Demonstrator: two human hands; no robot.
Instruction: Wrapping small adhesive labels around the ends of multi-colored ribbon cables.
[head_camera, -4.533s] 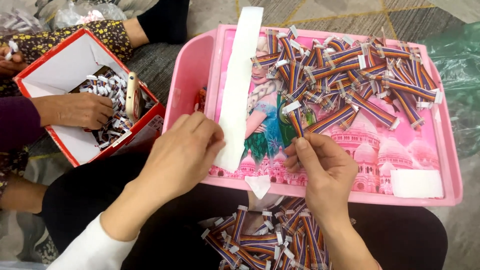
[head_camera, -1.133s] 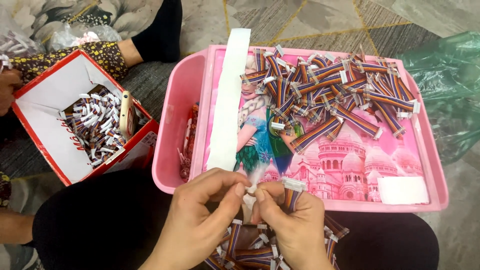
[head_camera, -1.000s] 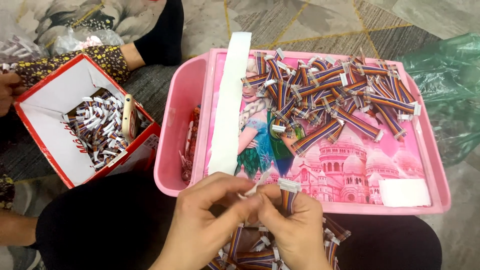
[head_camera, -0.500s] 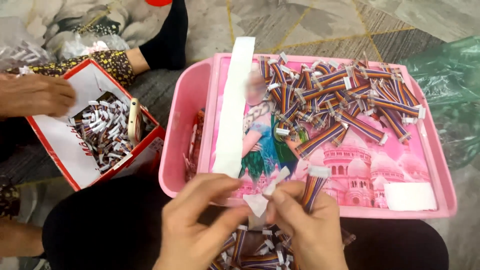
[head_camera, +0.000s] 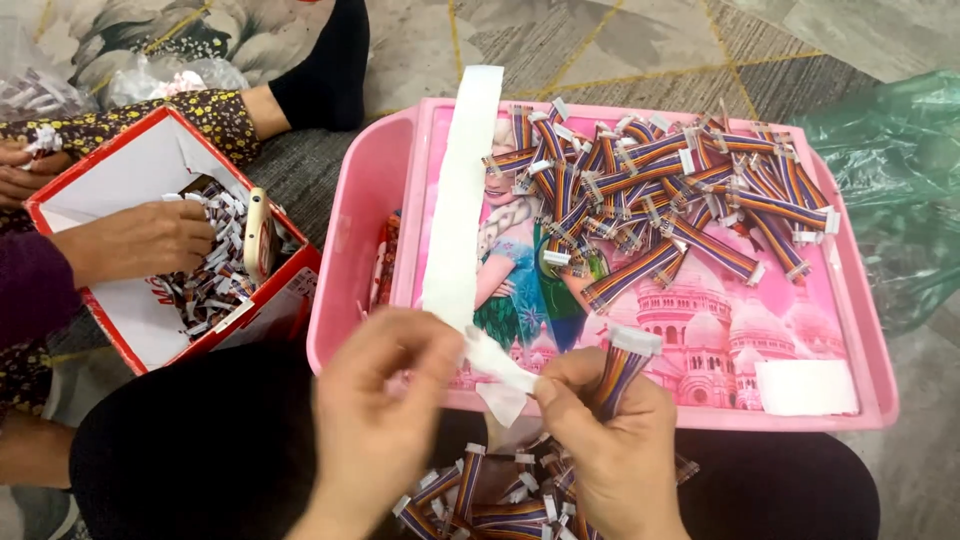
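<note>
My right hand (head_camera: 608, 436) grips a short rainbow ribbon cable (head_camera: 622, 366) with a white connector at its top end. My left hand (head_camera: 385, 400) pinches the end of a long white paper strip (head_camera: 457, 215) that runs up over the pink tray (head_camera: 352, 235). A small white piece of the strip (head_camera: 502, 372) stretches between the two hands. Several more rainbow cables (head_camera: 660, 195) lie heaped in the far part of the tray. A pile of cables (head_camera: 490, 495) rests on my lap, below the hands.
To the left stands a red and white cardboard box (head_camera: 95, 190) holding small cables and a phone (head_camera: 259, 236). Another person's hand (head_camera: 130, 240) reaches into it. A white label (head_camera: 805, 387) lies in the tray's near right corner. Green plastic (head_camera: 890, 170) lies at right.
My hands have moved apart, drawing the white strip out between them, and the cable in my right hand has lifted. The other person's hand has moved into the red box.
</note>
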